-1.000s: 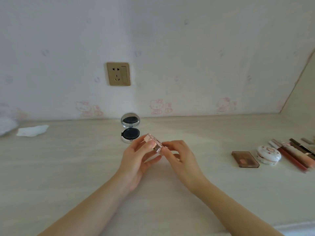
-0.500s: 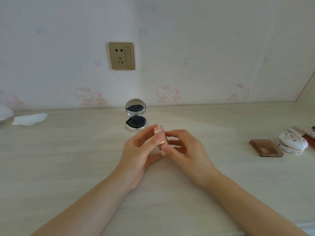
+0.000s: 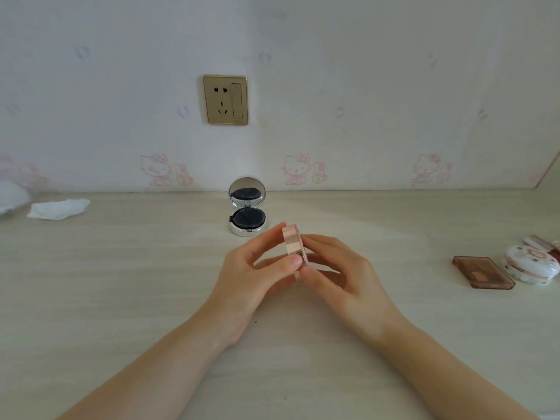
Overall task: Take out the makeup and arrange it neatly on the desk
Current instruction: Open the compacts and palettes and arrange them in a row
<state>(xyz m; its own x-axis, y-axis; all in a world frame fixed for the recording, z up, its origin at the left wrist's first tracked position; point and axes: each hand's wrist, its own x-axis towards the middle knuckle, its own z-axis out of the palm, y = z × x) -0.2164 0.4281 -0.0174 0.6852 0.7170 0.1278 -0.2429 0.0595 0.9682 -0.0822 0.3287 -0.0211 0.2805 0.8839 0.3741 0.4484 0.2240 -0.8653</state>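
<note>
A small pink makeup case [image 3: 291, 241] stands on edge above the middle of the pale wooden desk [image 3: 121, 283], held between both hands. My left hand [image 3: 251, 280] pinches it from the left with thumb and fingers. My right hand [image 3: 339, 274] pinches its right side and lower edge. Just behind them an open round cushion compact [image 3: 248, 207] stands on the desk with its mirror lid up. At the right lie a flat brown palette [image 3: 481, 271] and a round white patterned compact [image 3: 531, 268], with tube ends [image 3: 542, 241] behind it.
A crumpled white tissue [image 3: 57, 208] lies at the far left near the wall, beside a white object [image 3: 10, 197] cut off by the frame edge. A gold wall socket [image 3: 225, 100] sits above the compact. The desk's front edge shows at the bottom right.
The pink case has turned from tilted flat to standing on edge between my fingers. The view has shifted left, so the tubes at the right have mostly left the frame.
</note>
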